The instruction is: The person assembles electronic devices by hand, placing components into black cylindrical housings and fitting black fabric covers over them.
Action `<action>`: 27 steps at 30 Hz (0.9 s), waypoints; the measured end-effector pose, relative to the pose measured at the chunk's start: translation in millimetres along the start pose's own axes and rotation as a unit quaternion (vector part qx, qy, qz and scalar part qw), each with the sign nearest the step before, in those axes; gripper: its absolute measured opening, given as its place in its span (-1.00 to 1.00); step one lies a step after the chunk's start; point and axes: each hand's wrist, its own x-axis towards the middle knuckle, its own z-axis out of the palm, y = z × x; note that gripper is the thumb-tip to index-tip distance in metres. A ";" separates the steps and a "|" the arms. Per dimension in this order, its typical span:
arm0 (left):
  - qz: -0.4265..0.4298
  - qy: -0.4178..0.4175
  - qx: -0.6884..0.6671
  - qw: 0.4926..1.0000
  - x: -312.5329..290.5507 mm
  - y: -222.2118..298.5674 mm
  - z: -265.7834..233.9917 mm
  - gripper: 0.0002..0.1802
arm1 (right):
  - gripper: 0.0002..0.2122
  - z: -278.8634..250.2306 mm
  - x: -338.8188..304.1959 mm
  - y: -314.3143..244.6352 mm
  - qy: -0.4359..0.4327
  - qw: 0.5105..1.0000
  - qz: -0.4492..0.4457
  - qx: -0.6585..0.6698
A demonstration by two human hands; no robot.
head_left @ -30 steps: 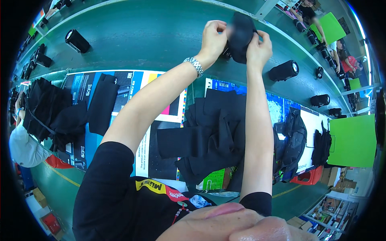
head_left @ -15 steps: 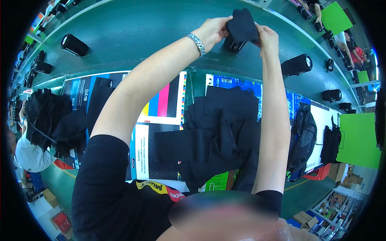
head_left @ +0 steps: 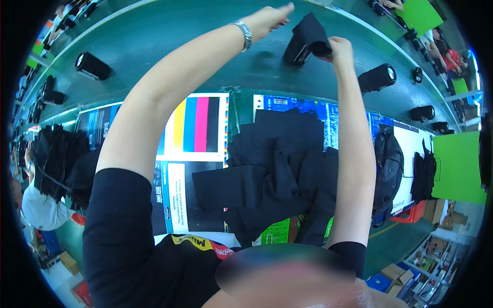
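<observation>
My right hand (head_left: 340, 50) is closed on the edge of a piece of black cloth (head_left: 311, 34) at the far side of the green bench. The cloth hangs over a black cylindrical speaker (head_left: 295, 53) that stands upright there, partly hidden behind it. To the left and apart from the cloth, my left hand (head_left: 268, 21) is raised with its fingers stretched out, holding nothing. Closer to me, a loose heap of black cloth pieces (head_left: 277, 154) lies spread over printed cardboard sheets.
More black speakers lie on the bench, one at the left (head_left: 92, 66) and one at the right (head_left: 377, 78). A bundle of black cloth (head_left: 54, 159) sits at the left. A black mesh bag (head_left: 389, 169) and a green panel (head_left: 458, 169) are at the right. People work at the far edges.
My left hand has let go of the cloth and moved left and away, its fingers now straight. My right hand keeps hold of the cloth, and more of the speaker shows.
</observation>
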 end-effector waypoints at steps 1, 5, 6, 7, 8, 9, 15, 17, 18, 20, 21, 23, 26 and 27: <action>-0.039 0.027 -0.086 0.995 8.9 1.3 -9.3 -0.12 | -0.80 17.5 -4.6 -11.0 -0.004 1.000 -0.026 -0.002; -0.090 -0.040 -0.276 0.956 21.3 0.9 26.6 -0.54 | -0.82 22.1 -23.8 -39.5 -0.004 0.996 -0.035 -0.076; -0.100 -0.030 -0.298 0.949 23.4 3.6 36.6 -0.77 | -0.84 13.8 -23.5 -35.7 -0.012 0.994 -0.048 -0.100; -0.103 -0.034 -0.298 0.948 29.8 -0.6 37.3 -0.77 | -0.84 9.9 -22.6 -34.1 -0.009 0.994 -0.045 -0.101; -0.083 -0.046 -0.273 0.957 34.8 -8.2 38.2 -0.78 | -0.85 6.2 -21.8 -31.0 -0.026 0.999 -0.027 -0.016; -0.064 -0.058 -0.248 0.965 38.3 -18.9 42.5 -0.79 | -0.86 2.6 -22.0 -25.8 -0.042 0.997 -0.009 0.070; 0.075 0.177 0.437 0.879 80.6 -94.5 -7.4 -0.62 | -0.85 41.6 -12.8 -25.9 -0.094 0.988 0.028 0.119; 0.077 0.122 0.402 0.904 74.4 -102.5 46.8 -0.59 | -0.85 15.1 -9.6 18.6 -0.049 0.995 0.058 0.071; 0.158 0.166 0.454 0.861 70.8 -108.1 61.1 -0.57 | -0.85 11.9 -9.7 30.0 -0.042 0.994 0.069 0.070; 0.236 0.213 0.502 0.804 68.4 -115.4 69.6 -0.50 | -0.84 16.3 -10.3 38.6 -0.024 0.995 0.091 0.035; 0.267 0.298 0.452 0.797 67.7 -117.0 72.4 -0.54 | -0.82 17.7 -10.6 41.2 -0.015 0.995 0.101 0.017; 0.294 0.378 0.397 0.783 64.1 -120.7 74.3 -0.58 | -0.81 19.9 -12.3 44.2 -0.017 0.996 0.080 -0.020; 0.381 0.442 0.422 0.694 54.4 -116.5 78.5 -0.64 | -0.80 13.2 -11.8 45.7 -0.025 0.994 0.051 -0.093; 0.306 0.376 0.409 0.773 46.1 -115.6 80.4 -0.63 | -0.79 11.0 -12.2 44.8 -0.033 0.990 0.046 -0.126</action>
